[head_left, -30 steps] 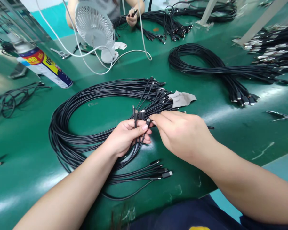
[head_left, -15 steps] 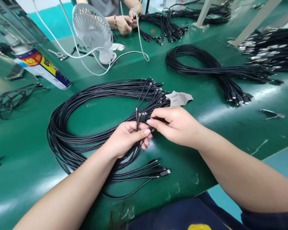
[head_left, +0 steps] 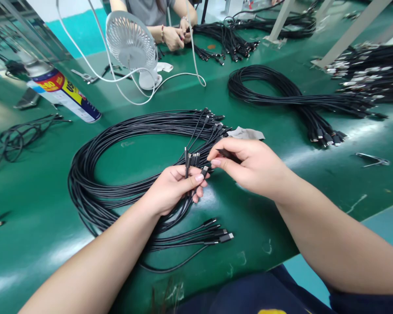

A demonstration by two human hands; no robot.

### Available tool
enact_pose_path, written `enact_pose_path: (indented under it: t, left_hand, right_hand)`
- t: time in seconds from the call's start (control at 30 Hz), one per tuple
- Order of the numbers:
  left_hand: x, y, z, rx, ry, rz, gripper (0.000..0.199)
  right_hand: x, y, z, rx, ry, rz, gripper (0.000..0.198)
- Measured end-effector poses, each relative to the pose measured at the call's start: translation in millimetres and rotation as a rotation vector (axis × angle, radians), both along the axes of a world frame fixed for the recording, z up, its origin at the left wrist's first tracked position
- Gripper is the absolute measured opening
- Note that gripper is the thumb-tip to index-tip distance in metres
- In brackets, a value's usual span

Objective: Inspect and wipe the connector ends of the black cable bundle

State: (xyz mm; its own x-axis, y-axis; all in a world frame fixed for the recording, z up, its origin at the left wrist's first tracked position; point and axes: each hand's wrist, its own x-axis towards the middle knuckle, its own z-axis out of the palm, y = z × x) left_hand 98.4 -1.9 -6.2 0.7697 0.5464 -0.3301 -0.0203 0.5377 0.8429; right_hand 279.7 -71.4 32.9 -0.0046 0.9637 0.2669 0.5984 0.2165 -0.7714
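My left hand (head_left: 175, 185) is closed around several black cables. Their upright plugs (head_left: 194, 159) stick out above its fingers. One cable plug (head_left: 205, 171) with a metal tip is pinched between the thumb and fingers. Just to the right, my right hand (head_left: 249, 163) is closed on a thin, dark, pointed tool (head_left: 229, 155) whose kind I cannot make out. Its fingertips are close to the pinched plug. Beneath both hands lies a big coil of black cables (head_left: 85, 174), and loose cable ends (head_left: 212, 235) fan out on the near side.
A crumpled grey cloth (head_left: 247, 133) lies behind my right hand. Farther off stand a spray can (head_left: 65, 93) and a small fan (head_left: 132, 41) with a white cord. More cable bundles (head_left: 262, 83) lie right. Across the table, a person's hands (head_left: 177, 37) work near cables.
My right hand has drawn slightly up and right, off the pinched plug, so its metal tip now shows. My left hand keeps its hold. The whole view has shifted a little.
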Motion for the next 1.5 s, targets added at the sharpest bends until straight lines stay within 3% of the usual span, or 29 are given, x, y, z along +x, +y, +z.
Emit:
enact_pose_path:
  t: [0.13, 0.33, 0.57, 0.73, 0.87, 1.0, 1.17, 1.5]
  left_hand:
    - [-2, 1, -0.3, -0.053, -0.051, -0.032, 0.021]
    - [-4, 0, 5.6, -0.239, -0.086, -0.195, 0.028]
    - [-2, -2, 7.2, -0.098, -0.002, -0.075, 0.033]
    - [-3, -4, 8.1, -0.067, -0.004, -0.091, 0.030]
    - [-4, -4, 8.4, -0.049, -0.066, -0.101, 0.026]
    - [-4, -2, 7.3, -0.054, -0.114, -0.064, 0.024]
    - [-5, 0, 4.9, -0.039, -0.146, -0.056, 0.024]
    - [-5, -1, 6.5, -0.013, -0.174, -0.078, 0.022]
  right_hand:
    - [0, 1, 0, -0.017, 0.087, 0.065, 0.012]
    - [-3, 5, -4, 0.011, 0.175, 0.230, 0.010]
    - [-9, 2, -14, 0.225, -0.123, 0.148, 0.018]
    - [-9, 0, -16, 0.227, -0.321, -0.010, 0.019]
    - [-8, -4, -7, 0.142, -0.253, -0.106, 0.007]
    - [-13, -15, 2, 0.099, -0.341, -0.083, 0.008]
    - [-21, -24, 1, 0.267, -0.575, -0.028, 0.018]
    - [-25, -25, 1, 0.328, -0.664, -0.038, 0.021]
